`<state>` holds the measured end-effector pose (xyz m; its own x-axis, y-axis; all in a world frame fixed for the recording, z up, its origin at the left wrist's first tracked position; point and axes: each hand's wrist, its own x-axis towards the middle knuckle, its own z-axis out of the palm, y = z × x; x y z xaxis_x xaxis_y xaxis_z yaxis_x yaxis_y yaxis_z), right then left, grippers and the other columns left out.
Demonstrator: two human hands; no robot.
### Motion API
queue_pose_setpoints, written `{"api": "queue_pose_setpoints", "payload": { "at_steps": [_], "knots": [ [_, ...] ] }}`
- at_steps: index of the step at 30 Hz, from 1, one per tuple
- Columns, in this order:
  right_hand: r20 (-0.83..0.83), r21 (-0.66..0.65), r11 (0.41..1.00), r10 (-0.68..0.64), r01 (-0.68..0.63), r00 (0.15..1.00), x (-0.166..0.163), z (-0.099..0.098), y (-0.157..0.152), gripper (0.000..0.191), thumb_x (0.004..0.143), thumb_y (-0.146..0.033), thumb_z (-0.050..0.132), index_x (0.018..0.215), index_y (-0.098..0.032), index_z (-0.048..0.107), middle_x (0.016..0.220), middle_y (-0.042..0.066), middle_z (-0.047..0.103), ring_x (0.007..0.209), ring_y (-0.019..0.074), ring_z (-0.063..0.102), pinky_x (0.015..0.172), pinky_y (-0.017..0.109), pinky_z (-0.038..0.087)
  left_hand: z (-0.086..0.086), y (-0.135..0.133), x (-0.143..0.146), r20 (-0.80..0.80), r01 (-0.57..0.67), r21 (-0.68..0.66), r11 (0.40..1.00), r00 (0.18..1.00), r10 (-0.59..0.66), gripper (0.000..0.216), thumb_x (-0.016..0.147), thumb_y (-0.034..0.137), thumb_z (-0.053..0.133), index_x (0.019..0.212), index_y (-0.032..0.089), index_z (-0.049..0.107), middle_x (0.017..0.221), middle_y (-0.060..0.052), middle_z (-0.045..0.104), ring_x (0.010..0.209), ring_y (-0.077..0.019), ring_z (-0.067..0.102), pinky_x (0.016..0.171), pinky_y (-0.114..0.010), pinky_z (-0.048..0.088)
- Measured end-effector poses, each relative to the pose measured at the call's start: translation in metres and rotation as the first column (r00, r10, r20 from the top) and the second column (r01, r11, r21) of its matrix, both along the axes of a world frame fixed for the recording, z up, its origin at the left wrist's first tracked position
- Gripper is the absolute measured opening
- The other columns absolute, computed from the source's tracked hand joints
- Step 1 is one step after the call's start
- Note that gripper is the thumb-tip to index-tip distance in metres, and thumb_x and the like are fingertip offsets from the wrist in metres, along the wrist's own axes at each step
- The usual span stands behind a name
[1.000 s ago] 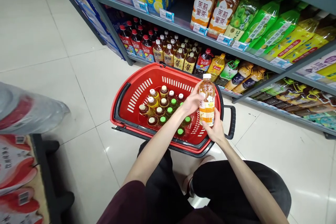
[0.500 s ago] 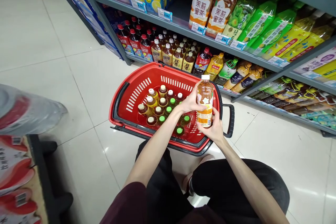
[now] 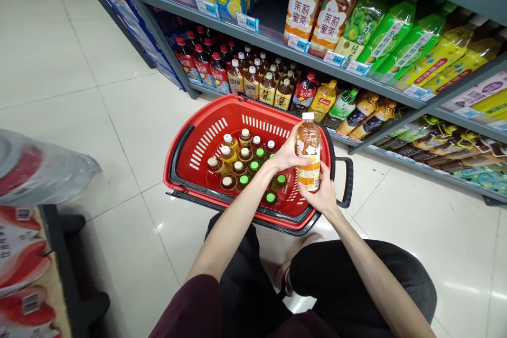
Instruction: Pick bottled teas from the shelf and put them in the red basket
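Both hands hold one tea bottle (image 3: 308, 171), upright, with a white cap, amber liquid and an orange and white label. Its place is over the right end of a red shopping basket (image 3: 186, 169). My left hand (image 3: 288, 153) wraps the bottle's left side, thumb across the label. Lower on the right side, my right hand (image 3: 322, 193) grips it near the base. Several drink bottles stand upright inside the basket, some with pale caps, others with green caps (image 3: 270, 197). My left forearm hides part of them.
Behind the basket, a grey shelf unit (image 3: 273, 37) holds rows of bottled drinks, larger jasmine tea bottles (image 3: 300, 2) above. A black basket handle (image 3: 348, 182) sticks out rightward. At left are a plastic-wrapped pack (image 3: 43, 169) and red cartons (image 3: 24, 259) on a dark pallet.
Almost nothing differs. The bottle stays in both hands, perhaps turned very slightly, and the view has shifted a little.
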<state>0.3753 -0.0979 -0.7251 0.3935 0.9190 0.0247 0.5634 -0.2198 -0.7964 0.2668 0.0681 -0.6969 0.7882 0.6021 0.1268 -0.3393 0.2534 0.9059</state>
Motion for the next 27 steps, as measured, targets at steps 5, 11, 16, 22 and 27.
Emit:
{"api": "queue_pose_setpoints", "payload": {
  "at_steps": [5, 11, 16, 22, 27],
  "knots": [
    [0.043, 0.088, 0.996, -0.015, 0.011, 0.999, 0.003, 0.001, 0.008, 0.094, 0.076, -0.061, 0.076, 0.148, -0.013, 0.041, 0.127, 0.016, 0.067, 0.104, 0.0249, 0.073, 0.089, 0.038, 0.064, -0.012, 0.002, 0.007, -0.043, -0.253, 0.058, 0.966, 0.966, 0.256, 0.118, 0.055, 0.042, 0.1, 0.151, 0.022, 0.034, 0.142, -0.017, 0.054, 0.126, -0.0365, 0.058, 0.109, -0.053, 0.048],
    [0.036, 0.159, 0.982, -0.104, 0.097, 0.994, 0.003, -0.004, 0.014, 0.094, 0.07, -0.06, 0.082, 0.143, -0.014, 0.045, 0.134, 0.016, 0.063, 0.116, 0.0241, 0.07, 0.101, 0.038, 0.061, -0.015, 0.002, 0.012, -0.112, -0.434, 0.148, 0.888, 0.885, 0.451, 0.121, 0.053, 0.05, 0.1, 0.151, 0.018, 0.037, 0.145, -0.019, 0.052, 0.133, -0.037, 0.053, 0.116, -0.054, 0.041],
    [0.027, 0.09, 0.987, -0.139, 0.137, 0.99, 0.001, -0.003, 0.008, 0.09, 0.069, -0.062, 0.08, 0.138, -0.014, 0.047, 0.118, 0.014, 0.07, 0.095, 0.0236, 0.075, 0.08, 0.035, 0.064, -0.013, 0.002, 0.008, -0.113, -0.3, 0.153, 0.942, 0.941, 0.319, 0.119, 0.06, 0.047, 0.098, 0.157, 0.024, 0.034, 0.157, -0.018, 0.042, 0.136, -0.0384, 0.051, 0.112, -0.056, 0.046],
    [-0.038, 0.064, 0.994, -0.091, 0.093, 0.995, 0.004, 0.001, 0.004, 0.083, 0.073, -0.062, 0.076, 0.136, -0.014, 0.049, 0.108, 0.012, 0.073, 0.083, 0.0207, 0.074, 0.07, 0.03, 0.062, -0.004, 0.002, 0.005, -0.061, -0.199, 0.08, 0.977, 0.977, 0.204, 0.117, 0.064, 0.044, 0.096, 0.161, 0.032, 0.032, 0.164, -0.016, 0.032, 0.134, -0.0393, 0.052, 0.097, -0.052, 0.058],
    [-0.112, 0.1, 0.993, -0.054, 0.065, 0.992, 0.008, 0.0, 0.004, 0.076, 0.075, -0.062, 0.072, 0.13, -0.013, 0.053, 0.094, 0.009, 0.074, 0.069, 0.0173, 0.071, 0.065, 0.027, 0.061, -0.003, 0.005, 0.003, -0.043, -0.204, 0.055, 0.977, 0.978, 0.206, 0.108, 0.064, 0.043, 0.096, 0.156, 0.031, 0.041, 0.147, -0.014, 0.05, 0.124, -0.0354, 0.058, 0.095, -0.05, 0.058]
  ]
}}
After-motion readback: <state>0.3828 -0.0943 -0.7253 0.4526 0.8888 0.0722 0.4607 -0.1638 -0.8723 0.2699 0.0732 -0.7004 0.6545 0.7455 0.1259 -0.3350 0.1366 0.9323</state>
